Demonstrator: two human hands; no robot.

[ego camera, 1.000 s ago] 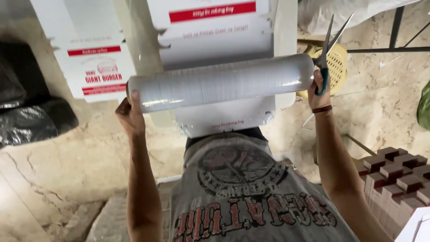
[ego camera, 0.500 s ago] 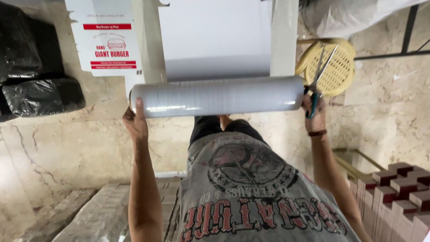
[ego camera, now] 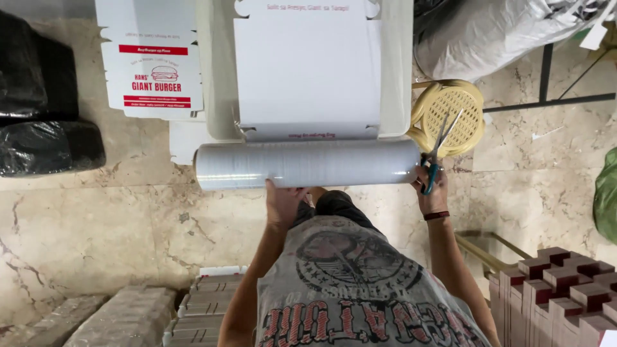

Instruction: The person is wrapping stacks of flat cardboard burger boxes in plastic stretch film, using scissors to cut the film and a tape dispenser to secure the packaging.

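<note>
A long roll of clear stretch film (ego camera: 307, 164) lies horizontally in front of me. My left hand (ego camera: 283, 200) grips it from below near the middle. My right hand (ego camera: 432, 190) holds the roll's right end together with a pair of scissors (ego camera: 436, 151) with teal handles, blades pointing up. Just beyond the roll sits a stack of flat white cardboard boxes (ego camera: 308, 71) on a pale surface.
More flat printed white boxes (ego camera: 153, 64) lie at the upper left. Black plastic bags (ego camera: 45, 122) sit at far left, a yellow plastic stool (ego camera: 453, 115) at right, a grey bag (ego camera: 501, 32) at upper right. Stacks of brown cartons (ego camera: 559, 289) and wrapped bundles (ego camera: 128, 318) stand near my feet.
My left hand moved from the roll's left end to under its middle. The roll sits lower against the box stack. The right hand keeps the roll's end and the scissors.
</note>
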